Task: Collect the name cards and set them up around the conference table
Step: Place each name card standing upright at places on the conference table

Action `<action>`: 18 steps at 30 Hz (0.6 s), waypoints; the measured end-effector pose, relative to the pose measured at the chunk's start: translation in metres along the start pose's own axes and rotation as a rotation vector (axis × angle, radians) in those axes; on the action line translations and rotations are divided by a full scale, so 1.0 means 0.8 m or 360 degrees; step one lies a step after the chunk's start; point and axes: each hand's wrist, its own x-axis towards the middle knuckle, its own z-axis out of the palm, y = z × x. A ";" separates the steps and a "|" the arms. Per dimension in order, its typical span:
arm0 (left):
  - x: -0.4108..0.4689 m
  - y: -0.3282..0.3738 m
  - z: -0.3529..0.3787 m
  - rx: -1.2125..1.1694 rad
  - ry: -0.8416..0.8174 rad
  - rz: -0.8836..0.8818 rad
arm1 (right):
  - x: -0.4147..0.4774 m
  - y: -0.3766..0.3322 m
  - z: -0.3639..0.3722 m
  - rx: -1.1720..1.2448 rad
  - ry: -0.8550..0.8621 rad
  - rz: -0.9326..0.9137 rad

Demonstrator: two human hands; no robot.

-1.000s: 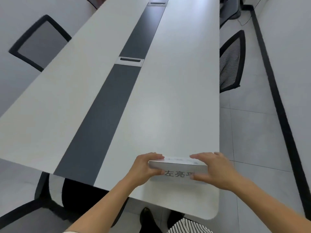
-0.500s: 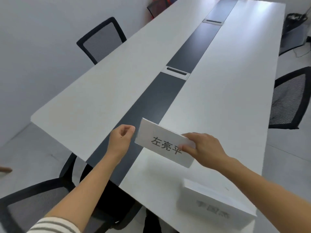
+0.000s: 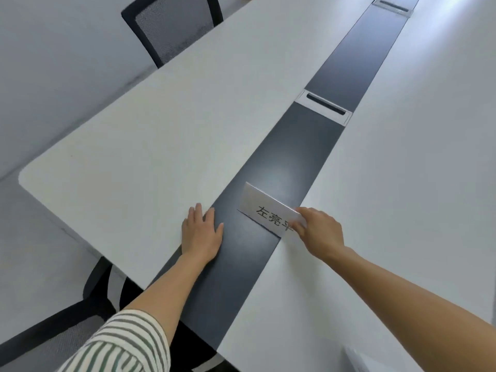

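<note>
A white name card (image 3: 265,208) with black characters stands on the dark centre strip (image 3: 295,157) of the long white conference table (image 3: 150,135), near its end. My right hand (image 3: 319,232) pinches the card's right end. Flat on the table lies my left hand (image 3: 201,232), fingers spread, across the edge between the white top and the dark strip, a short way left of the card. A corner of the stack of other name cards (image 3: 359,358) shows at the bottom right edge.
A black mesh chair (image 3: 171,25) stands at the table's far left side. Another black chair (image 3: 88,299) sits at the table's near end below my left arm. Two cable ports (image 3: 324,106) are set in the dark strip.
My right hand lifted one name card off the stack and carried it left and forward onto the dark strip. My left hand let go and now lies flat on the table.
</note>
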 end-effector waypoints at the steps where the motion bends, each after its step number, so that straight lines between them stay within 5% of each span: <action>1: 0.005 0.002 0.010 0.0049 -0.0025 -0.0009 | 0.009 0.001 0.003 0.0006 0.0000 0.0019; 6: 0.008 0.004 0.048 0.0142 0.0156 -0.0015 | 0.032 -0.014 0.017 -0.0235 0.0360 -0.0238; 10: 0.011 0.004 0.052 0.0175 0.0149 -0.0030 | 0.060 -0.033 0.028 -0.0438 0.0334 -0.0477; 18: 0.014 0.006 0.049 0.0173 0.0090 -0.0063 | 0.203 -0.024 -0.049 -0.0120 0.0307 -0.0027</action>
